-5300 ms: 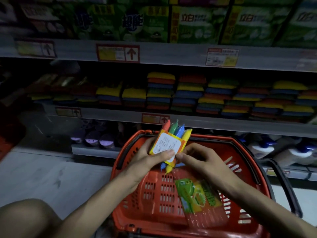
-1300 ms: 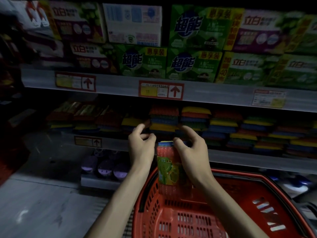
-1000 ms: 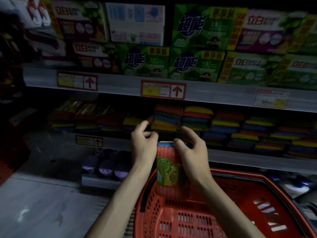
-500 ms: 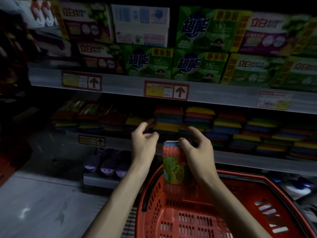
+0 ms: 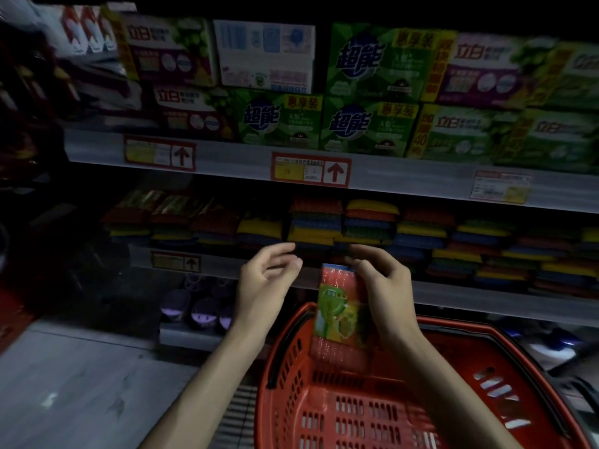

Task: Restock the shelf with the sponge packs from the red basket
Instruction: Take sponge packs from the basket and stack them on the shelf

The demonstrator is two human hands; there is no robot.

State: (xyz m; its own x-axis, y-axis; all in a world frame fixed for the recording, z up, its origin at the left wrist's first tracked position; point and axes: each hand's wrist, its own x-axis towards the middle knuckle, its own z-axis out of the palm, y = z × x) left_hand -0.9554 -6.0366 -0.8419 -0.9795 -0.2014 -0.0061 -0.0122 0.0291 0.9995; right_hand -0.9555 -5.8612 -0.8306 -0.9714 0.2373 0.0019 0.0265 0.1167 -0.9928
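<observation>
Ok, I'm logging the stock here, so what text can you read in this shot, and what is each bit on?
"超能": on the green boxes.
"惠享装": yellow banner on those boxes.
"立白": purple boxes beside them.
"40": yellow strip on one box.
Up arrows: shelf tags; small print unreadable.
Label on the sponge pack in the right hand: too blurred.
</observation>
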